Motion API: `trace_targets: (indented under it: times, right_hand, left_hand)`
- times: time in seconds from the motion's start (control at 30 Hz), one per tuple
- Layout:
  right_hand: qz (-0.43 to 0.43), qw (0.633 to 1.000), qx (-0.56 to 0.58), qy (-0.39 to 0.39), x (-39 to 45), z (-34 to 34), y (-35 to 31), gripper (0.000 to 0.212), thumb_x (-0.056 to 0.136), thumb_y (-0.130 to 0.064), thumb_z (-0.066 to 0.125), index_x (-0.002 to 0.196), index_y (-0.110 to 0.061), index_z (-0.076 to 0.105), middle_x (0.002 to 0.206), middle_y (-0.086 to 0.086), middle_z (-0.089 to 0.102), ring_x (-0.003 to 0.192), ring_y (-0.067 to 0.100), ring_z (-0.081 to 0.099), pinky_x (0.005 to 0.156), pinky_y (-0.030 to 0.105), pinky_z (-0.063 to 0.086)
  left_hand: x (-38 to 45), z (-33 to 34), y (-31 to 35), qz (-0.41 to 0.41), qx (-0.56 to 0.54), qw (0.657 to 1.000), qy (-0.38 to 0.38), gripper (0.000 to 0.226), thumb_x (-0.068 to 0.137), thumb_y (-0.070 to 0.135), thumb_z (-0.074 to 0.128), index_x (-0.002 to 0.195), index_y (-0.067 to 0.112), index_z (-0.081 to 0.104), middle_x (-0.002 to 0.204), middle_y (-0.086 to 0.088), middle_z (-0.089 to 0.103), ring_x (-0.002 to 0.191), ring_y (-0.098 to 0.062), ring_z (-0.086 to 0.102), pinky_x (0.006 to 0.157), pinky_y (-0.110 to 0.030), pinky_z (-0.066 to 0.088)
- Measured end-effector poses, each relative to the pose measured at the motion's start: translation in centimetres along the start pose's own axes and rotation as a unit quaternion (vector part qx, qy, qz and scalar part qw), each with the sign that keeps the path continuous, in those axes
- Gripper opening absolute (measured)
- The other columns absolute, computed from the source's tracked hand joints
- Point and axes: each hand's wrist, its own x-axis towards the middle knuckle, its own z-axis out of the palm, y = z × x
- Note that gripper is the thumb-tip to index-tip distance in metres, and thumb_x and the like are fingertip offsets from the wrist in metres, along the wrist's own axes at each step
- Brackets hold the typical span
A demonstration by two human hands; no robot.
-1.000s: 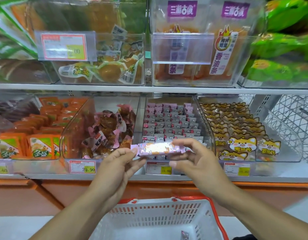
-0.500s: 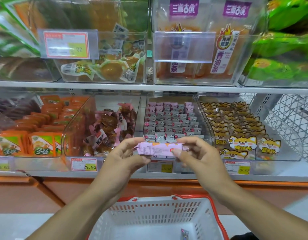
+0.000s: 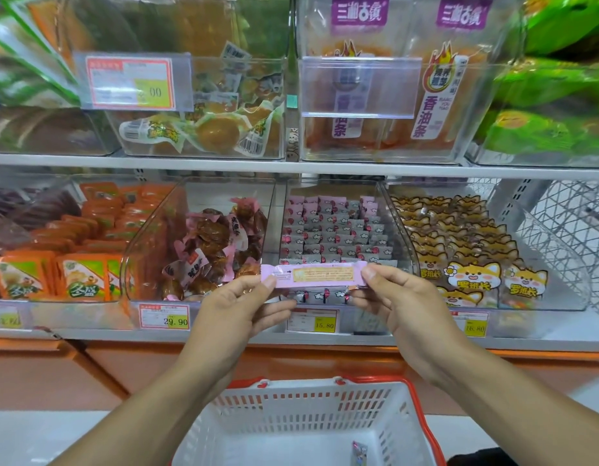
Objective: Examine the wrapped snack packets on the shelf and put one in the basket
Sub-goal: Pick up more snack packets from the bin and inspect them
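Left hand and right hand each pinch an end of the pink packet, grip closed.

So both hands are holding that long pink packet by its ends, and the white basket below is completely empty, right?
Not quite. Both hands do hold the pink packet by its ends, but the head view shows the white basket already holds one small wrapped packet.

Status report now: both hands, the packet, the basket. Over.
Left hand and right hand pinch the pink packet by its ends, level, before the shelf bins. Basket below, nothing in the way.
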Motion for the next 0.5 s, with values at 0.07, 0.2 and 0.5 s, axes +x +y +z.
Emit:
trace_targets:
  times: [0.07, 0.2, 0.5]
  right_hand:
    - [0.015, 1.0, 0.019, 0.008, 0.1, 0.0, 0.1, 0.018, 0.097, -0.015, 0.065, 0.093, -0.015, 0.082, 0.099, 0.012, 0.078, 0.078, 0.018, 0.072, 0.068, 0.02, 0.059]
    - [0.035, 0.998, 0.052, 0.004, 0.2, -0.1, 0.1, 0.02, 0.098, -0.013, 0.063, 0.091, -0.014, 0.082, 0.102, 0.012, 0.078, 0.078, 0.016, 0.072, 0.068, 0.02, 0.059]
    - [-0.206, 0.925, -0.309, -0.077, -0.9, -0.2, -0.1, 0.056, 0.093, -0.012, 0.071, 0.124, -0.058, 0.06, 0.103, -0.014, 0.074, 0.084, 0.027, 0.069, 0.073, 0.052, 0.058]
  left_hand:
    - [0.1, 0.1, -0.1, -0.011, -0.021, 1.0, 0.01, 0.031, 0.086, 0.026, 0.07, 0.103, -0.001, 0.068, 0.116, -0.018, 0.074, 0.094, -0.034, 0.077, 0.068, -0.026, 0.062]
    - [0.4, 0.2, -0.4, -0.019, -0.031, 0.999, 0.024, 0.015, 0.1, 0.015, 0.059, 0.095, 0.002, 0.064, 0.119, -0.017, 0.068, 0.092, -0.037, 0.076, 0.066, -0.027, 0.062]
    - [0.5, 0.4, -0.2, -0.041, -0.027, 0.997, 0.06, 0.02, 0.106, 0.01, 0.049, 0.093, -0.001, 0.06, 0.086, -0.027, 0.076, 0.081, -0.034, 0.078, 0.058, -0.026, 0.061]
